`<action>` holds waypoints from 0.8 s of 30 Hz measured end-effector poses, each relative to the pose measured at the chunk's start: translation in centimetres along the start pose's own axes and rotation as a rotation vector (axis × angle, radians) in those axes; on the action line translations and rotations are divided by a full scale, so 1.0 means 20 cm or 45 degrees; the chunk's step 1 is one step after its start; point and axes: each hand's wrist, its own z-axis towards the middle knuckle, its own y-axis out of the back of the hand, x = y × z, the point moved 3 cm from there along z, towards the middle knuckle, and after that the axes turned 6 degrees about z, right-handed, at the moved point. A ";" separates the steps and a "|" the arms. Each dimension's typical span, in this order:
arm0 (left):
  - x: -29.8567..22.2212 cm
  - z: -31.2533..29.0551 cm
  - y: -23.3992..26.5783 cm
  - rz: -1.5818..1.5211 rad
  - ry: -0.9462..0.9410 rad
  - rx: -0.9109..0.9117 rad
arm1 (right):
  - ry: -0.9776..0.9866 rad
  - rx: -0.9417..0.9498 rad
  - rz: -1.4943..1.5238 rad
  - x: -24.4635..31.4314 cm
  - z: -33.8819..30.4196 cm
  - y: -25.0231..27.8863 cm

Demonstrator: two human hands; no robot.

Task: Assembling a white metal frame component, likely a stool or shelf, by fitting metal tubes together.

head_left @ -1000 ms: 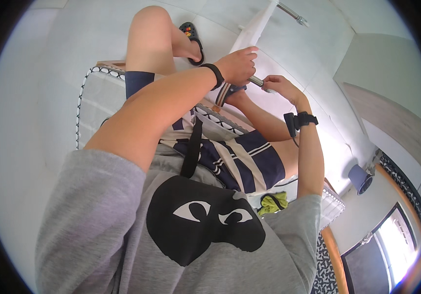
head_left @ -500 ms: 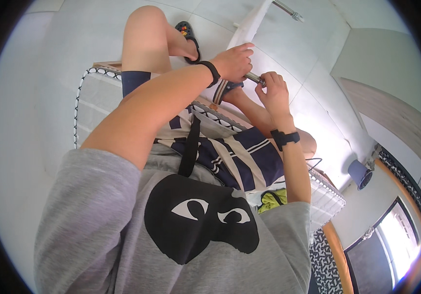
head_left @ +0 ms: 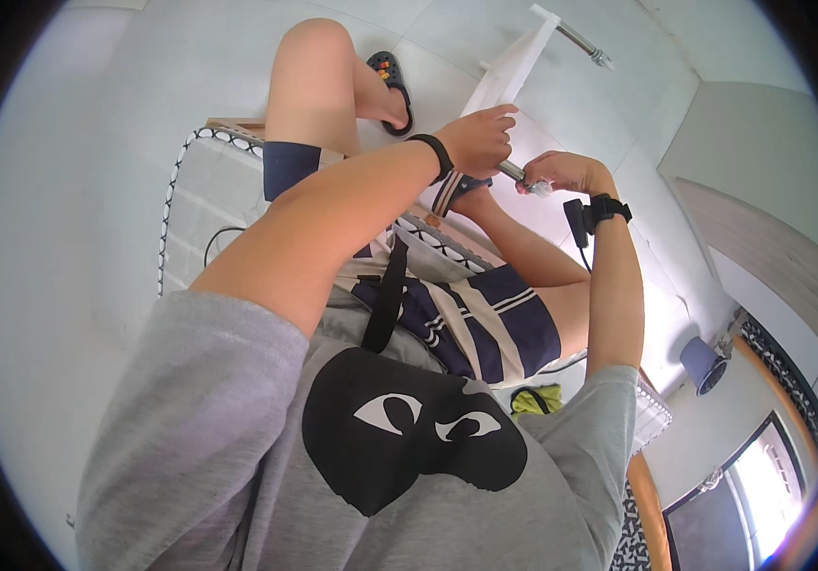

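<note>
Right hand [head_left: 566, 173]: grip pressed together around one end of a thin metal rod [head_left: 514, 171], above the knees. Left hand [head_left: 474, 140]: grip pinching the same rod just beside it. A white frame piece [head_left: 514, 71] stands beyond, on the tiled floor [head_left: 190, 57].

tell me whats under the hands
A pale tiled floor, a white plank and a foot in a striped sandal. The left hand and right hand cover most of the thin metal rod between them.

Grey shirt [head_left: 238, 457], navy-and-cream striped shorts [head_left: 476, 319]
</note>
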 end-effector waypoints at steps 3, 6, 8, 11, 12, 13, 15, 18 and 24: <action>0.01 -0.02 -0.02 -0.019 0.013 0.002 | -0.011 -0.178 -0.192 -0.01 0.01 -0.01; 0.00 -0.01 -0.03 -0.035 0.025 -0.018 | 0.123 -0.381 -0.460 -0.01 -0.03 -0.04; 0.00 -0.02 -0.03 -0.047 0.024 0.011 | 0.192 -0.641 -0.476 -0.07 -0.03 -0.12; -0.01 0.01 -0.02 -0.029 0.025 0.054 | 0.293 -1.017 -0.560 -0.13 -0.06 -0.23; -0.01 0.01 -0.03 0.012 0.037 0.079 | 0.293 -1.166 -0.710 -0.10 -0.08 -0.27; -0.01 0.01 -0.03 0.011 0.039 0.079 | 0.294 -1.313 -0.863 -0.07 -0.10 -0.32; 0.00 0.01 -0.03 -0.024 0.050 0.002 | 0.361 -1.527 -1.031 -0.09 -0.07 -0.40; 0.01 0.00 -0.04 0.021 0.027 0.055 | 0.441 -1.778 -1.262 -0.11 -0.02 -0.49; 0.01 -0.01 -0.02 -0.003 0.005 0.038 | 0.524 -1.003 -0.727 -0.10 -0.05 -0.20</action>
